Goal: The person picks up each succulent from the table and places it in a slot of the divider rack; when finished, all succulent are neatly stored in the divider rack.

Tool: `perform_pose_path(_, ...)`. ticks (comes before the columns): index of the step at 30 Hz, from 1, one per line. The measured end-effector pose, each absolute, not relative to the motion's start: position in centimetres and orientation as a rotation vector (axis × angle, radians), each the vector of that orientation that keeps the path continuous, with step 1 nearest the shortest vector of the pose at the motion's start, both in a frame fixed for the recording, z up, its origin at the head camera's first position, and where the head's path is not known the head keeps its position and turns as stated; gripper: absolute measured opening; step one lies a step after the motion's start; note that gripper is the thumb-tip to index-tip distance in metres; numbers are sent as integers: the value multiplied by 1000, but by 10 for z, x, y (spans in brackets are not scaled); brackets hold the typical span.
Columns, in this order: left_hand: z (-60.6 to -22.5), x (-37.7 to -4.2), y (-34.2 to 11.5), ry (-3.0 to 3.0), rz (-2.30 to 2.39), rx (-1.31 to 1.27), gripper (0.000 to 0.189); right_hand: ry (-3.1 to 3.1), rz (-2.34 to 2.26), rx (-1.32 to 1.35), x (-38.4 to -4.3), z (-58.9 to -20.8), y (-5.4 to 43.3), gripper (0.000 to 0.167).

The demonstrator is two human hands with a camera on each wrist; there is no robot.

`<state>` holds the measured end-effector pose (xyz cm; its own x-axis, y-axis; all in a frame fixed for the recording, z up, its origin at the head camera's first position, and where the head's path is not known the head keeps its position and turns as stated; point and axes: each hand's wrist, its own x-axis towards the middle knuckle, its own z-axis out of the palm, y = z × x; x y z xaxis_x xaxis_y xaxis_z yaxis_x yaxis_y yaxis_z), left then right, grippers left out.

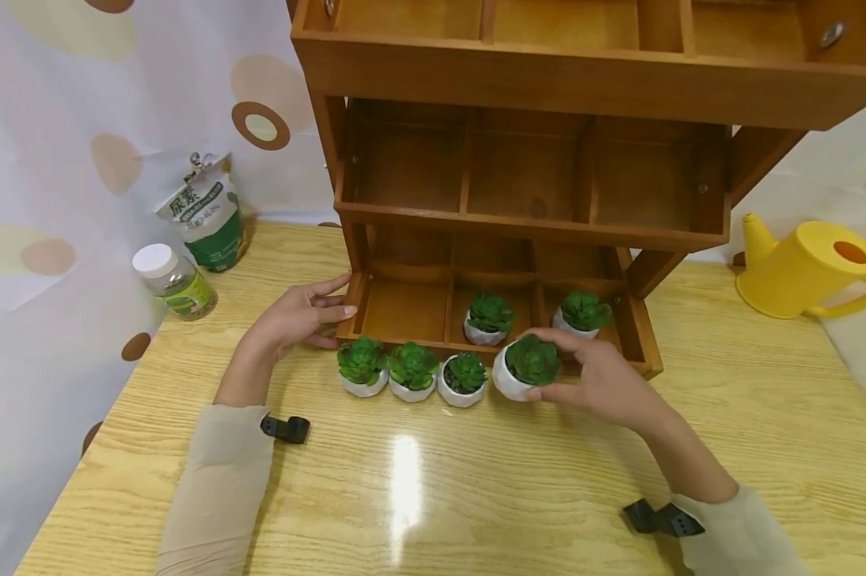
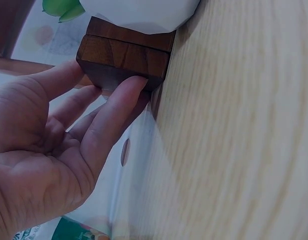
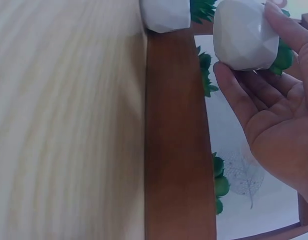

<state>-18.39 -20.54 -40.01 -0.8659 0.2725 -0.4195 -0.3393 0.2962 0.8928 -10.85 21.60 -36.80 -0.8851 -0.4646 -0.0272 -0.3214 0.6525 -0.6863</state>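
Note:
My right hand [image 1: 606,376] holds a small potted succulent [image 1: 533,362] between thumb and fingers, in front of the bottom tray of a wooden tiered shelf [image 1: 534,228]. In the right wrist view its white faceted pot [image 3: 243,37] is raised above the tray's front board [image 3: 176,135]. Three more succulents, a left one [image 1: 362,364], a middle one [image 1: 413,370] and a right one [image 1: 465,376], stand in a row before the tray. Inside it sit two others, one central [image 1: 489,316], one to the right [image 1: 582,312]. My left hand [image 1: 296,320] grips the tray's left end corner [image 2: 126,57].
A white-capped jar [image 1: 177,280] and a clipped green-and-white pouch [image 1: 210,216] stand at the back left. On the right is a yellow watering can [image 1: 800,268]. Upper shelf tiers overhang the bottom tray. Each forearm wears a black strap [image 1: 285,429].

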Motion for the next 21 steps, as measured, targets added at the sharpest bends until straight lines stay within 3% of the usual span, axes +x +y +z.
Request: perform_pose_path(21,-399,-184,-205,2070,1603,-77,69,2679,-1074,-732,-121,-351,195,64)
